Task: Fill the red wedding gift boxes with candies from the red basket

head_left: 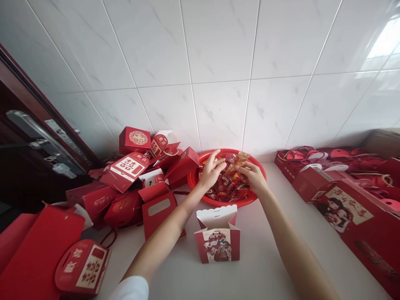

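A red plastic basket point(261, 196) full of wrapped candies point(226, 187) stands against the tiled wall. Over its left part hovers my left hand point(212, 168), open, fingers apart and nothing visible in them. My right hand point(252, 175) is above the basket's right side, its thumb and fingers closed on a gold-brown candy packet point(236, 164). In front of the basket, between my forearms, a red gift box point(218, 246) with a printed couple stands upright. Its white-lined top is open; its bottom inside is hidden.
A heap of red gift boxes point(128, 171) lies on the left, beside a dark door with a metal handle point(34, 129). To the right, a long red carton point(353, 208) holds several red boxes with cord handles point(378, 179). Everything rests on a white tabletop point(250, 279).
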Motion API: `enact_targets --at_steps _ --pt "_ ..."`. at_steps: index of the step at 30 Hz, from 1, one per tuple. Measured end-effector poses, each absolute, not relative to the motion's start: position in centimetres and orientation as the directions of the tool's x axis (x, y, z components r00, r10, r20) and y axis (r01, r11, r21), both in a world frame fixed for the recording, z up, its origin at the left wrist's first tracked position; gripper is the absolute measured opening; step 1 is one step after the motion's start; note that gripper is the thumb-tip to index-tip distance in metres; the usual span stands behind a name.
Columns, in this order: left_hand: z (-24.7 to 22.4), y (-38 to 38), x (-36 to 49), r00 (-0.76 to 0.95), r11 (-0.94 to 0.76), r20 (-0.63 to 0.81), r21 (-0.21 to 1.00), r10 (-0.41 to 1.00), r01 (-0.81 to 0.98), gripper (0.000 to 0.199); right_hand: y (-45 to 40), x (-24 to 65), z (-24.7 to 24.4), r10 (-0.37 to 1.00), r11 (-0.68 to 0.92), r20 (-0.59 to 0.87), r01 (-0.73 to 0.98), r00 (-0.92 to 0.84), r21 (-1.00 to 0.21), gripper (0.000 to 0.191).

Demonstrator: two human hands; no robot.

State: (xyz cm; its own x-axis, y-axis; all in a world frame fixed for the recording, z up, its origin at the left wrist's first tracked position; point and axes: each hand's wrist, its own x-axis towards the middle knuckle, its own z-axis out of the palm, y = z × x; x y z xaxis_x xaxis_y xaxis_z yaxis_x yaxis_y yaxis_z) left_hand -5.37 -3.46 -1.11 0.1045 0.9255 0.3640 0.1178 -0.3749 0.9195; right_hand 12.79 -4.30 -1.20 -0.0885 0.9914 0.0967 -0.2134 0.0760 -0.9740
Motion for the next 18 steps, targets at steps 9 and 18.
enact_targets --at_steps 9,18 --pt "-2.4 -4.1 -6.4 0.685 -0.5 -0.104 0.606 0.721 0.619 0.022 -3.5 13.0 -1.5 1.0 0.0 -0.004 -0.436 0.009 -0.9 0.034" --pt "-3.1 -3.9 -6.4 0.592 -0.465 -0.103 0.52 0.799 0.717 0.024 -3.2 13.6 -1.8 0.994 -0.041 0.006 -0.42 -0.11 -0.907 0.031"
